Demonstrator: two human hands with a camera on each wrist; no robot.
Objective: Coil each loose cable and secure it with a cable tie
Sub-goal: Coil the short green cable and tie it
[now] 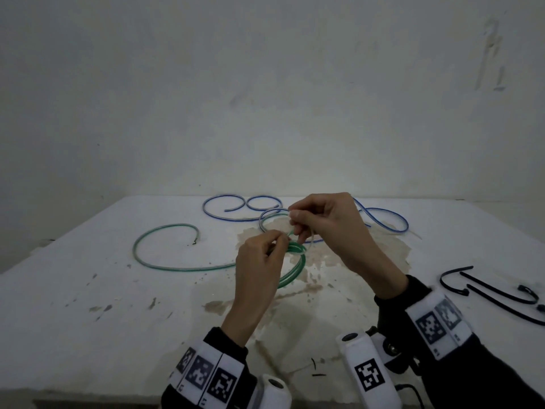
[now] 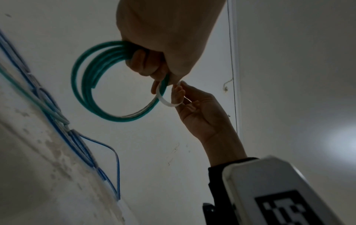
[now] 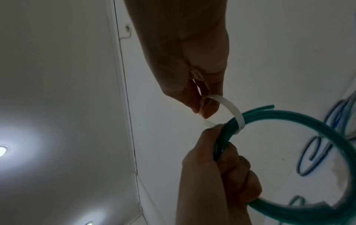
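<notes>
Nearest the person, the white table (image 1: 88,320) has a bare, stained front strip running to its near edge, with open surface on the left. Off to the right, near that side edge, lie black cable ties (image 1: 495,293). Above the middle of the table the left hand (image 1: 259,267) grips the green cable coil (image 2: 84,91), fingers curled round its bundled turns, while the cable's loose tail (image 1: 165,255) sweeps left across the table. Just beyond, the right hand (image 1: 327,228) pinches a white cable tie (image 3: 234,114) looped round the coil; whether the tie is locked is unclear from these angles. Farther back, blue cables (image 1: 224,208) lie loose near the table's far edge, by the wall (image 1: 265,84).
</notes>
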